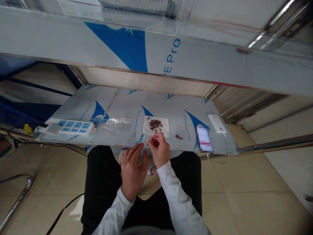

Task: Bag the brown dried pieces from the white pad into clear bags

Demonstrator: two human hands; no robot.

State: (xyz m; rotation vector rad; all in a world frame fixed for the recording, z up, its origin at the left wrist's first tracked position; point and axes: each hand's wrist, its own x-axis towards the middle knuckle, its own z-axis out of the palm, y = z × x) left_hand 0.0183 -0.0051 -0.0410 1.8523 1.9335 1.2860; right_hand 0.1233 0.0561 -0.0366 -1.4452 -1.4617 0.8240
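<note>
At the front edge of the shelf, a small clear plastic bag (146, 138) lies at the fingertips of both hands. My left hand (133, 169) has its fingers stretched toward the bag, with the thumb apart from them. My right hand (159, 149) is closed in a pinch beside the bag; what lies between its fingertips is too small to make out. Just beyond, a pile of small dark brown cylindrical pieces (155, 124) rests on a white sheet (165, 128). A few similar pieces (179, 137) lie to the right of the sheet.
Left on the film-covered shelf (124, 98) are a white power strip (84, 128) and crumpled clear plastic bags (117, 124). A phone (204, 138) and a white power bank (216, 123) with a cable lie right. An upper shelf (110, 45) crosses overhead.
</note>
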